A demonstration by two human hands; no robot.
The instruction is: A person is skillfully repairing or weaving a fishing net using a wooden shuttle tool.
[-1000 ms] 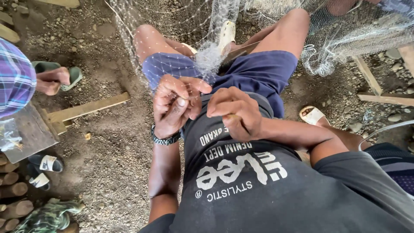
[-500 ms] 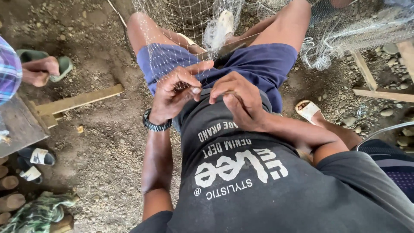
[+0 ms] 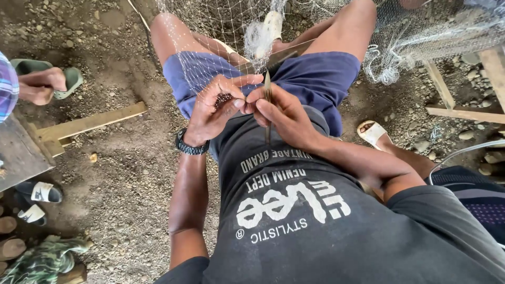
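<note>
Two hands meet at the lap: left hand (image 3: 213, 108) pinches fine, limp fishing net (image 3: 210, 58) draped beyond it; right hand (image 3: 284, 113) grips a thin, stiff netting needle (image 3: 268, 105) mid-shaft. The light mesh likely snags easily.

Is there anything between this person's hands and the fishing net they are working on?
Nothing visible. The left hand pinches the net directly, and the right hand holds a slim netting needle right against the mesh, over the lap.

Hands working a net over the lap

Left hand (image 3: 213, 108) pinches the net (image 3: 210, 39); right hand (image 3: 286, 115), touching it, grips a needle (image 3: 268, 105) upright between them.
</note>
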